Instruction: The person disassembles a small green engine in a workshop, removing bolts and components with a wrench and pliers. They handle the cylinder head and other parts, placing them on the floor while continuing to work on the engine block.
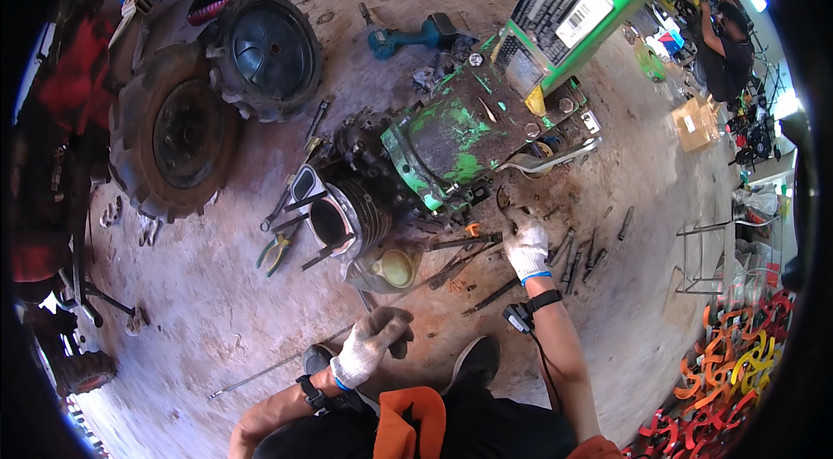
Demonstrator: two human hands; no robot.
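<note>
My left hand [371, 349], in a white work glove with dark soiled fingertips, hovers over the floor near my shoes. Its fingers are loosely bent and apart, with nothing visible between them. My right hand [526, 249], gloved alike, reaches down among tools right of the engine. Its fingers are bent together at a dark curved piece [503, 199]; what they grip is hard to make out. Ahead lies a partly dismantled machine with a worn green housing [451, 142]. Its open engine cylinder [332, 223] has studs sticking out. A pale yellowish round cup [393, 268] sits below it.
Two lugged wheels [178, 134] lie at the left, near a teal cordless power tool [403, 41]. Pliers [276, 252] rest beside the cylinder. Several dark bolts and rods [573, 261] lie at right. Colourful curved blades [720, 363] are piled lower right. Another person [729, 47] works far right.
</note>
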